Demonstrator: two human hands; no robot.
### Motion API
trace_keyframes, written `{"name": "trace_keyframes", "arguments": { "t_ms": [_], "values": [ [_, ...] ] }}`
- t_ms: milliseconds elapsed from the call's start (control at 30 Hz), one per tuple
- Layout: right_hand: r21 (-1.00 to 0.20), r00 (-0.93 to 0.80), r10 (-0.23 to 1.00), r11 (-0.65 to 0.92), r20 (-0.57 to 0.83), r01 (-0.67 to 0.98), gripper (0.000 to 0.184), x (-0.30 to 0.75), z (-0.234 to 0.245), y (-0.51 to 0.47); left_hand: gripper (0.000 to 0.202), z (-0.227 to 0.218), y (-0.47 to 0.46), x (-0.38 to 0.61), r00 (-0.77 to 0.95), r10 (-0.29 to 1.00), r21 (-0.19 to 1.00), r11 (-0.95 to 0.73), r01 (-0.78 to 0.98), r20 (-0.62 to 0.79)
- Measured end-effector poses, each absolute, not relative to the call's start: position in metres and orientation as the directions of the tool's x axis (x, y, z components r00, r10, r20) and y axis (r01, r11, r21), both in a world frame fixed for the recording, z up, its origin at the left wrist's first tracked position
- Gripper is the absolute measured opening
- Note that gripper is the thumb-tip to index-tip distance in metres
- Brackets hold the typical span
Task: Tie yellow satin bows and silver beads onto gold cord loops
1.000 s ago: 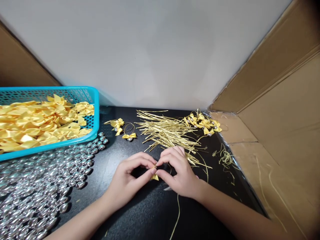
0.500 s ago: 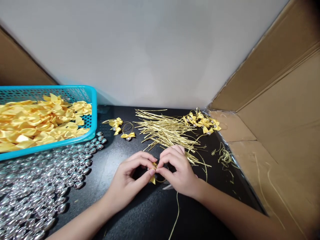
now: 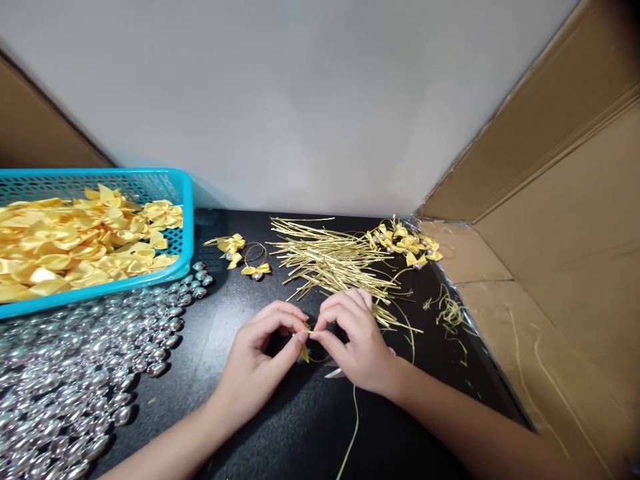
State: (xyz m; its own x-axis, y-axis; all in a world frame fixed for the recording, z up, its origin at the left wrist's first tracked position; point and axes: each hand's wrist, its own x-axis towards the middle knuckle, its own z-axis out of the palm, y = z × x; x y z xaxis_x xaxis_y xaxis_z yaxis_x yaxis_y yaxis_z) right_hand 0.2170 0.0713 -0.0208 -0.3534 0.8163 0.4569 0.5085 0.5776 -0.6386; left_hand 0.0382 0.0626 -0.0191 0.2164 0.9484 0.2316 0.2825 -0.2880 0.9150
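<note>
My left hand (image 3: pixel 263 350) pinches a yellow ribbon bow (image 3: pixel 304 353) between thumb and index finger, low over the black table (image 3: pixel 270 427). My right hand (image 3: pixel 357 343) faces it, thumb and forefinger closed on a thin gold cord at the bow; a short bit of it shows between the fingertips. Fingers cover most of the bow. Under my right hand a pointed metal blade (image 3: pixel 335 373), perhaps of scissors, sticks out, its other end hidden. A loose strand of cord (image 3: pixel 356 420) runs from beneath that hand towards the table's near edge.
A blue basket (image 3: pixel 187 220) of yellow bows stands left, with many silver beads (image 3: pixel 65 387) before it. Behind my hands lies a pile of gold ties (image 3: pixel 330 257). Finished-looking bows with beads (image 3: pixel 257 270) lie beside it, and more bows (image 3: pixel 405 243) right. Tangled cord (image 3: pixel 450 312) lies near cardboard walls.
The fingertips of my two hands have drawn slightly apart, the left shifting a little left with the bow. More of the metal blade shows.
</note>
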Motion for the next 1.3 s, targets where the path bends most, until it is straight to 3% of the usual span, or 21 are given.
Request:
{"name": "trace_keyframes", "arguments": {
  "t_ms": [233,600,1033,1300],
  "values": [
    [-0.629,-0.366,0.850,0.527,0.380,0.572,0.010,0.2182,-0.0197,0.0716,0.012,-0.0228,0.0641,0.0366,0.234,0.950,0.902,-0.277,0.332,0.206],
    [-0.632,-0.418,0.888,0.437,0.191,0.640,0.010,0.2196,-0.0200,0.0757,0.010,-0.0276,0.0652,0.0334,0.303,0.917,0.735,-0.392,0.553,0.261],
    [-0.646,-0.410,0.894,0.421,0.180,0.637,0.009,0.2196,-0.0189,0.0764,0.012,-0.0233,0.0642,0.0338,0.317,0.896,0.645,-0.444,0.622,0.311],
    [-0.651,-0.414,0.896,0.411,0.161,0.638,0.011,0.2201,-0.0184,0.0755,0.003,-0.0258,0.0636,0.0326,0.315,0.885,0.615,-0.465,0.637,0.342]
  ]
}}
